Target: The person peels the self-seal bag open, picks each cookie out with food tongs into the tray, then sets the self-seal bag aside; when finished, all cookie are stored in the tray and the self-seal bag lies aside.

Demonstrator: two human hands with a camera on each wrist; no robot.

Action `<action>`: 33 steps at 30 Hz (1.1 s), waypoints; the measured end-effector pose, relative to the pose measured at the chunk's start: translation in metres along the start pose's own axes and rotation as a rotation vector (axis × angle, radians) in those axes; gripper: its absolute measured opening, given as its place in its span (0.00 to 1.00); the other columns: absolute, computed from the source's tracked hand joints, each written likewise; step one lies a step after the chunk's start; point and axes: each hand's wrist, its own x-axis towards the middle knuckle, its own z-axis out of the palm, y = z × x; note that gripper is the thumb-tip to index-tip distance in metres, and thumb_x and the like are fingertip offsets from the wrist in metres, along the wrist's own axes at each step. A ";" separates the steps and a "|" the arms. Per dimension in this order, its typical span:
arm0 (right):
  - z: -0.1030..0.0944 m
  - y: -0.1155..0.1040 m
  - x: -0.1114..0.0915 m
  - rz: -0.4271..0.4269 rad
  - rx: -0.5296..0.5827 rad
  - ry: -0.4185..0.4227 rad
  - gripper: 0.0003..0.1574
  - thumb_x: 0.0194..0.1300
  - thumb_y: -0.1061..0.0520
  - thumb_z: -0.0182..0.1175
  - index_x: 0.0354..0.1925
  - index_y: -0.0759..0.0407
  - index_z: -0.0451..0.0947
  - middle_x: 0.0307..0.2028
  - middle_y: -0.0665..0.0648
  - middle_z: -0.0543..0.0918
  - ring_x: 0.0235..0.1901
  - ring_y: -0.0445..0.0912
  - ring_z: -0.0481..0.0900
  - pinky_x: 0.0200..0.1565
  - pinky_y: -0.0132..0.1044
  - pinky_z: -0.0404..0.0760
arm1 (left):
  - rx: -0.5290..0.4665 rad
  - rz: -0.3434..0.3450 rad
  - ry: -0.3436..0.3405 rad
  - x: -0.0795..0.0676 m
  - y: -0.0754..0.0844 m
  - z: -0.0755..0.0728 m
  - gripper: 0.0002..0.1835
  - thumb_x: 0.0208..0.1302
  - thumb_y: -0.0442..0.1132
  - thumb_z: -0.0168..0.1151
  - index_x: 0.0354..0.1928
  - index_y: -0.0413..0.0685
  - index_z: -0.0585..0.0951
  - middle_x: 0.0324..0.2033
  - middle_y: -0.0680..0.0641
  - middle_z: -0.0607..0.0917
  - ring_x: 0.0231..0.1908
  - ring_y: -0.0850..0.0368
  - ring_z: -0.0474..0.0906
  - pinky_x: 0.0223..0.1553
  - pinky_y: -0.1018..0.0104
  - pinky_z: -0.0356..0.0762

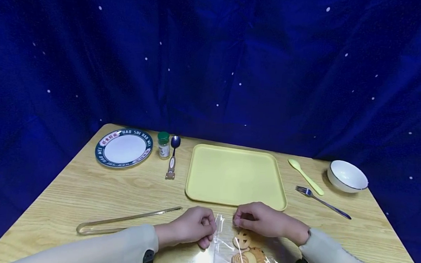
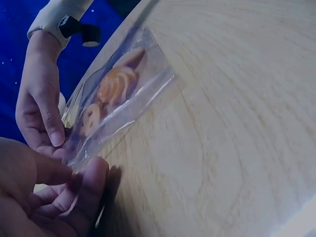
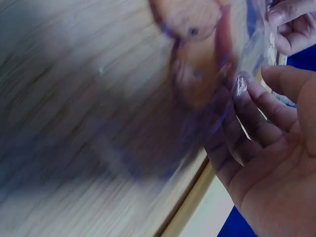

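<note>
A clear plastic bag of cookies (image 1: 225, 243) lies along the table's front edge, between the two hands. Several cookies (image 1: 250, 260) show through the film, among them a swirled one (image 2: 117, 85). My left hand (image 1: 195, 226) pinches the bag's upper left corner between thumb and fingertips, which sit right at the film's edge in the left wrist view. With curled fingers my right hand (image 1: 259, 219) holds the other upper corner, close to the tray's front rim. In the right wrist view the film lies against the right fingers (image 3: 264, 106), blurred in part.
A yellow tray (image 1: 235, 174) lies behind the hands. Metal tongs (image 1: 120, 221) lie left, with a plate (image 1: 124, 147), green-capped spice jar (image 1: 163, 145) and dark spoon (image 1: 172, 159) farther back. To the right are a yellow spoon (image 1: 306, 177), a fork (image 1: 322, 201) and a white bowl (image 1: 347, 176).
</note>
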 end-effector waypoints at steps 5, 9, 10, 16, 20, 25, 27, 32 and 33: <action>0.006 -0.006 0.010 0.001 0.015 0.029 0.09 0.72 0.54 0.55 0.36 0.55 0.79 0.28 0.48 0.79 0.25 0.30 0.70 0.32 0.25 0.73 | 0.074 0.036 -0.015 0.002 0.002 -0.002 0.03 0.62 0.26 0.56 0.30 0.34 0.75 0.18 0.45 0.79 0.15 0.62 0.75 0.21 0.67 0.80; 0.011 -0.006 0.014 -0.014 0.072 0.036 0.08 0.71 0.57 0.55 0.35 0.58 0.77 0.29 0.51 0.80 0.26 0.30 0.70 0.32 0.25 0.73 | 0.383 0.135 0.055 0.001 0.006 -0.004 0.07 0.59 0.30 0.62 0.26 0.42 0.74 0.16 0.54 0.75 0.15 0.69 0.69 0.19 0.75 0.71; 0.012 -0.006 0.015 -0.018 0.095 0.035 0.08 0.71 0.58 0.55 0.35 0.59 0.77 0.30 0.54 0.81 0.27 0.30 0.72 0.32 0.25 0.73 | 0.452 0.159 0.075 0.001 0.007 -0.004 0.08 0.57 0.31 0.63 0.26 0.44 0.73 0.16 0.56 0.73 0.16 0.70 0.68 0.20 0.76 0.69; 0.015 -0.006 0.017 0.009 0.239 0.021 0.09 0.69 0.61 0.55 0.39 0.68 0.77 0.31 0.67 0.81 0.27 0.32 0.74 0.30 0.25 0.75 | 0.539 0.163 0.107 0.004 0.013 -0.002 0.07 0.56 0.32 0.61 0.24 0.48 0.74 0.16 0.59 0.72 0.15 0.70 0.67 0.19 0.75 0.68; 0.014 -0.006 0.018 -0.014 0.252 0.018 0.10 0.71 0.59 0.54 0.38 0.66 0.79 0.33 0.67 0.82 0.28 0.33 0.75 0.33 0.26 0.77 | 0.536 0.150 0.110 0.007 0.015 -0.001 0.08 0.59 0.36 0.61 0.23 0.49 0.75 0.14 0.59 0.73 0.12 0.69 0.69 0.19 0.74 0.69; 0.013 -0.007 0.020 -0.081 0.243 0.020 0.09 0.71 0.59 0.54 0.38 0.62 0.79 0.34 0.65 0.83 0.32 0.34 0.76 0.38 0.27 0.77 | 0.523 0.162 0.084 0.009 0.017 0.000 0.13 0.62 0.43 0.64 0.23 0.48 0.75 0.14 0.58 0.74 0.11 0.68 0.68 0.17 0.75 0.68; 0.013 -0.006 0.019 -0.094 0.244 0.020 0.08 0.71 0.59 0.55 0.38 0.61 0.79 0.34 0.64 0.83 0.33 0.33 0.76 0.39 0.27 0.77 | 0.531 0.180 0.072 0.011 0.018 0.000 0.14 0.62 0.44 0.64 0.22 0.47 0.75 0.15 0.58 0.74 0.13 0.69 0.66 0.17 0.76 0.66; 0.013 -0.006 0.018 -0.090 0.253 0.021 0.08 0.70 0.59 0.55 0.39 0.62 0.79 0.35 0.65 0.82 0.34 0.33 0.76 0.40 0.27 0.77 | 0.572 0.230 0.058 0.013 0.018 0.001 0.13 0.63 0.41 0.63 0.22 0.47 0.74 0.16 0.58 0.71 0.16 0.70 0.64 0.19 0.77 0.64; 0.013 -0.005 0.018 -0.091 0.260 0.020 0.08 0.70 0.59 0.55 0.39 0.62 0.79 0.35 0.66 0.82 0.34 0.33 0.76 0.39 0.27 0.77 | 0.578 0.234 0.060 0.014 0.018 0.002 0.12 0.63 0.40 0.63 0.22 0.47 0.75 0.16 0.58 0.71 0.16 0.71 0.64 0.20 0.77 0.64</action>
